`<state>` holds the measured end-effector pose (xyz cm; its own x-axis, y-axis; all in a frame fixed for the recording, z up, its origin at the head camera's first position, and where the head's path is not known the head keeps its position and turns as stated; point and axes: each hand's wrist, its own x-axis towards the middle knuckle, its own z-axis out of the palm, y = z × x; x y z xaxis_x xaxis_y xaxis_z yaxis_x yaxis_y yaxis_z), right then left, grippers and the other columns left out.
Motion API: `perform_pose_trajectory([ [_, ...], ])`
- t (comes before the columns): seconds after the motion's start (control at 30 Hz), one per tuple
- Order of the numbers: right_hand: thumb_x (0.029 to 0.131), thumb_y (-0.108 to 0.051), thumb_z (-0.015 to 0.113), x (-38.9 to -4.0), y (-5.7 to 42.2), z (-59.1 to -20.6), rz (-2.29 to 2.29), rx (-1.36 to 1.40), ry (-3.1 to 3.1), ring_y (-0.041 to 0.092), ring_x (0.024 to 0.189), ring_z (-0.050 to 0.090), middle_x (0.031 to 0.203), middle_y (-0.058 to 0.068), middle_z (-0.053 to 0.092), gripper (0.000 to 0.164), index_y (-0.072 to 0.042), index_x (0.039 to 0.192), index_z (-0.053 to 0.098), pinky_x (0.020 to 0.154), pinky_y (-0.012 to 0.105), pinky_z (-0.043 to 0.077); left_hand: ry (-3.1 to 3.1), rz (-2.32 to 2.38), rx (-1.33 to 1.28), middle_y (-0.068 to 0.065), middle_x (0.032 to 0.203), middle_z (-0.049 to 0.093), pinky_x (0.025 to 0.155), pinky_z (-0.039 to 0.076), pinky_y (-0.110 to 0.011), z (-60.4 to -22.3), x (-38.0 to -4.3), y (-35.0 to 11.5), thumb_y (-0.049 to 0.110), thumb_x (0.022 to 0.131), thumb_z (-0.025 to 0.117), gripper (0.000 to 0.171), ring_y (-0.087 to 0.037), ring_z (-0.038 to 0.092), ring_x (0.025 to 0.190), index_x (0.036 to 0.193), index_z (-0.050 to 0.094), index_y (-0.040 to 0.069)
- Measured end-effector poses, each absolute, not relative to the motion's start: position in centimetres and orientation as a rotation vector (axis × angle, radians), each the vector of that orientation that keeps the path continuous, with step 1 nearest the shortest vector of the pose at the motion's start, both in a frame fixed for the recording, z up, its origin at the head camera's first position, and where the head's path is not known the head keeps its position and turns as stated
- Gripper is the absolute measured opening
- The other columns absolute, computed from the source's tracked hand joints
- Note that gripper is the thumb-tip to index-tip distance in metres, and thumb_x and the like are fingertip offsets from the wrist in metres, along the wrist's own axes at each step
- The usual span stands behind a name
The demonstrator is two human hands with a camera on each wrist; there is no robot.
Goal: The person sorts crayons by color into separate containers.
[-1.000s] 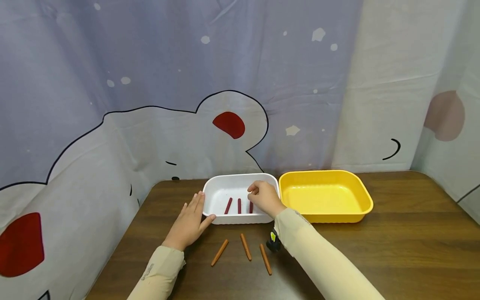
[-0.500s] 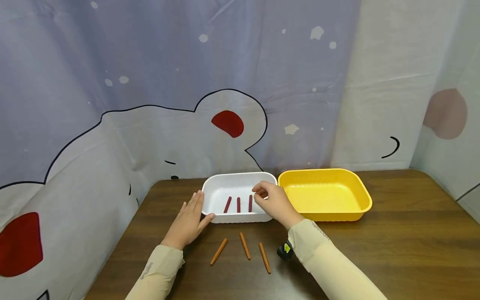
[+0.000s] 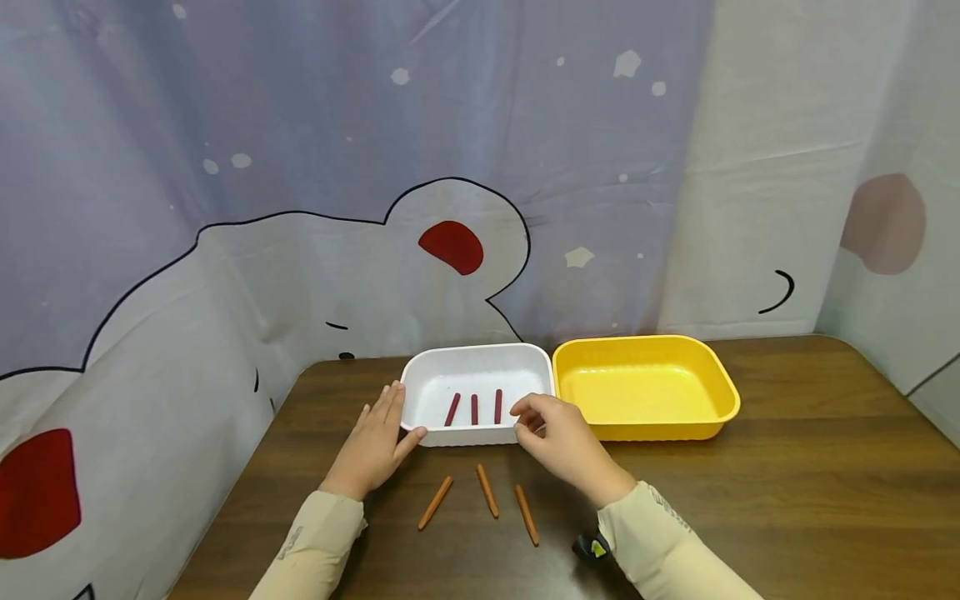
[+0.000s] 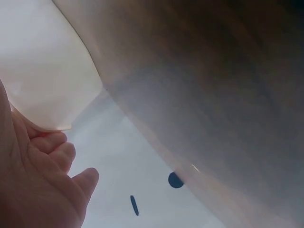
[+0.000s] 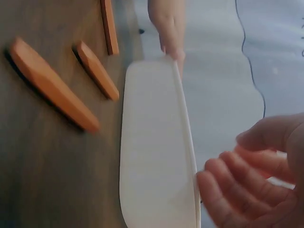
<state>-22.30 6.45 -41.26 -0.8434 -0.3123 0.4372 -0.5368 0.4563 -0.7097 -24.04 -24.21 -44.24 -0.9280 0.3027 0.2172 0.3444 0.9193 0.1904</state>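
My left hand [image 3: 371,450] lies with straight fingers along the left end of a white tray [image 3: 468,436], its thumb at the front corner. Inside the tray lie three short dark red sticks, one tilted [image 3: 452,409], one in the middle [image 3: 474,409] and one on the right [image 3: 498,406]. My right hand [image 3: 564,440] hovers at the tray's front right corner, fingers loosely bent and holding nothing. Three orange-brown faceted sticks with tapered ends lie in front of the tray: left [image 3: 435,502], middle [image 3: 487,490] and right [image 3: 527,515]. The right wrist view shows bare fingers beside the tray's rim [image 5: 187,128].
A yellow tray [image 3: 660,432] stands against the white one's right side. Both are near the back edge of the brown wooden table [image 3: 810,467]. Behind hangs a printed curtain [image 3: 600,167], which also runs down the left and right sides.
My right hand has drawn back from over the white tray, toward the front right, uncovering the rightmost dark red stick. The left hand stays at the tray's left end.
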Motion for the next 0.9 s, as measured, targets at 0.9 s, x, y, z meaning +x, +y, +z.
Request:
perform_pose_trajectory([
  [0.9, 0.074, -0.004, 0.083, -18.2, 6.1, -43.7, 1.28, 0.515, -2.839, 0.01, 0.061, 0.054, 0.066, -0.001, 0.059, 0.022, -0.004, 0.084, 0.063, 0.055, 0.026, 0.046, -2.9, -0.337, -0.48, -0.025, 0.163, 0.024, 0.119, 0.023, -0.061, -44.5, -24.1, -24.3, 0.048, 0.104, 0.053, 0.083, -0.037, 0.021, 0.152, 0.157, 0.023, -0.009],
])
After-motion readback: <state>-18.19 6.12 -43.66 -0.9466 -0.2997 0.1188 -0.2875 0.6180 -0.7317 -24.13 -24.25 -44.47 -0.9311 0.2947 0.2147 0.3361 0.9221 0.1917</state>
